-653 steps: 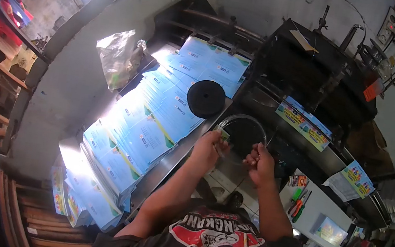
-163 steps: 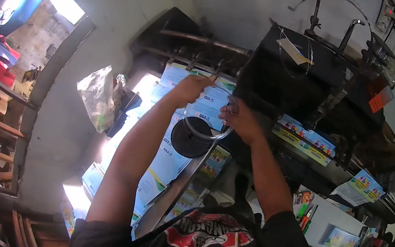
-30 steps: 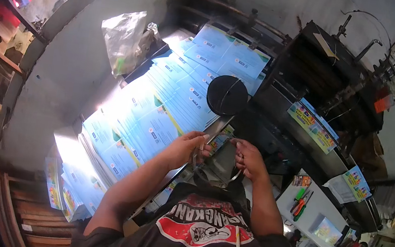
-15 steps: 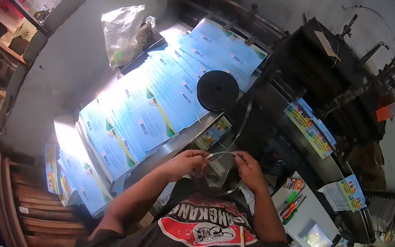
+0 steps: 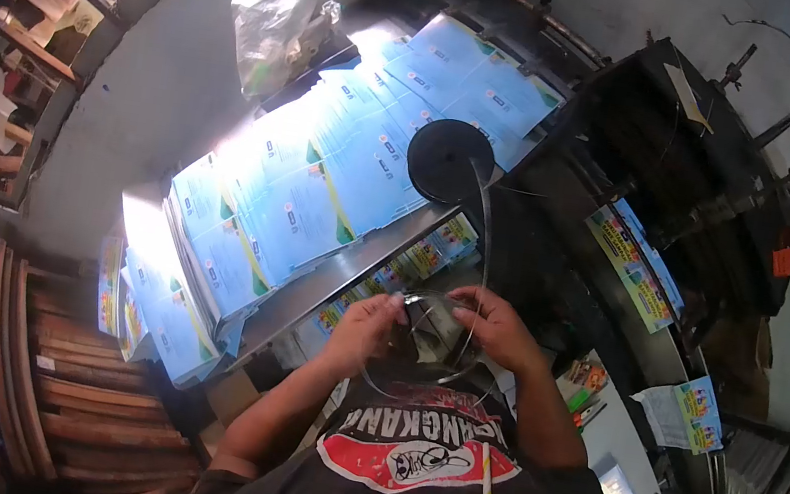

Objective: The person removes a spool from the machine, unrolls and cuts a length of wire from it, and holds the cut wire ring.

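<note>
A thin, shiny, clear strip (image 5: 487,232) hangs in a curve from a black round reel (image 5: 434,168) and loops in front of my chest. My left hand (image 5: 367,330) is closed, its thumb and fingers pinching the strip. My right hand (image 5: 500,331) pinches another part of the strip, a short way to the right. Between both hands the strip bends in a small arc. The reel sits by the edge of a table covered with blue printed sheets (image 5: 305,202).
A clear plastic bag (image 5: 268,37) stands behind the sheets. Dark machinery (image 5: 672,145) fills the right side. Colourful printed booklets (image 5: 629,270) lie along its ledge. Wooden boards (image 5: 100,403) are stacked at lower left. A yellow pen-like tool (image 5: 488,493) hangs on my shirt.
Both hands remain on the strip; the right has drawn slightly up and the left slightly down. The strip now crosses the reel's front. My view has shifted, showing more printed sheets below the table edge.
</note>
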Available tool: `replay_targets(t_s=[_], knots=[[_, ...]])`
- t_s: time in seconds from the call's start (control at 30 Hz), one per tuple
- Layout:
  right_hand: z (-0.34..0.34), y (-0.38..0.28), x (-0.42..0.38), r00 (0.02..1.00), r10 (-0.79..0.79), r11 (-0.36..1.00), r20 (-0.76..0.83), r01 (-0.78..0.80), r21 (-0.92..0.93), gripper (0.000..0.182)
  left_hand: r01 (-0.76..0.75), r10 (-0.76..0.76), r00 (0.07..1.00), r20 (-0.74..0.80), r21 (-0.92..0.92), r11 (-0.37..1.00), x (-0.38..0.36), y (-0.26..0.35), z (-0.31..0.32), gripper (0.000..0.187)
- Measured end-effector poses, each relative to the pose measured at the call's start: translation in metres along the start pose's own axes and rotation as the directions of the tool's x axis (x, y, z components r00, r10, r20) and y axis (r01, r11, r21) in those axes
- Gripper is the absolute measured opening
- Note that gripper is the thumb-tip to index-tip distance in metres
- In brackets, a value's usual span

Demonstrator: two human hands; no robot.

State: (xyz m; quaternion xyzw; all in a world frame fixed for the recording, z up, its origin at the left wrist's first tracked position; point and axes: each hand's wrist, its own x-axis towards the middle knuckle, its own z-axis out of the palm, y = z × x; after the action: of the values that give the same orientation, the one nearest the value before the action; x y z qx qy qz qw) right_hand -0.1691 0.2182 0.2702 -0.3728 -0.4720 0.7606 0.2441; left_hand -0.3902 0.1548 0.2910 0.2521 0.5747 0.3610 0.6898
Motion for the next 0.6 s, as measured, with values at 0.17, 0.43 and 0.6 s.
replay_targets(t_s=[0.17, 0.43, 0.6], knots=[[-0.017, 0.0, -0.008, 0.975, 0.082, 0.981, 0.205, -0.115, 0.154, 0.039, -0.017, 0.035, 0.998, 0.06, -0.281, 0.959, -0.013, -0.004, -0.008, 0.03], [-0.014, 0.039, 0.006, 0.933, 0.065, 0.792, 0.354, -0.264, 0.55, 0.056, 0.003, 0.073, 0.989, 0.126, -0.521, 0.853, -0.056, -0.053, -0.017, 0.031], [0.031, 0.032, 0.008, 0.936, -0.005, 0.89, 0.353, -0.157, 0.428, 0.043, 0.005, 0.049, 0.994, 0.096, -0.491, 0.871, -0.075, -0.069, -0.02, 0.033]])
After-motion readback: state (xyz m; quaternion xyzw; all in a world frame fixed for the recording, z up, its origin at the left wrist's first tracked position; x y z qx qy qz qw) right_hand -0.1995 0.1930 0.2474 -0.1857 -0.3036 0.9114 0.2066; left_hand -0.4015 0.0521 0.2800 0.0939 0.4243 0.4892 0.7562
